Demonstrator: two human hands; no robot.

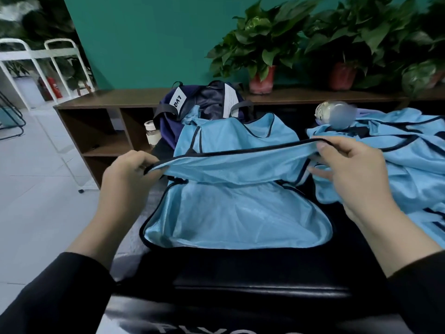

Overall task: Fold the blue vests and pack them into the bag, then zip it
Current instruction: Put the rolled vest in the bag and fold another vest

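A person stood over a black table (pixel 240 268), looking down at both hands. Between them stretched a light blue mesh vest (pixel 236 213) with dark trim, spread flat on the table. The left hand (pixel 127 179) pinched the dark-edged hem at one end, fingers curled round it. The right hand (pixel 351 169) gripped the same hem at the other end between thumb and forefinger, its remaining fingers loosely spread. The hem was lifted and pulled taut across the vest's middle, which read as the start of a fold.

To fold it well, both hands would probably need to carry the hem forward at the same height, keep the edge straight, and lay it level with the far edge, since thin mesh looked likely to slip and bunch.

A navy backpack (pixel 207 102) stood open at the far end of the table, just beyond the vest. Light blue fabric showed at its mouth, touching the vest's far edge; whether that was a packed vest could not be told. A heap of unfolded blue vests (pixel 407 160) lay on the right, with a blurred rounded object (pixel 336 114) resting on top.
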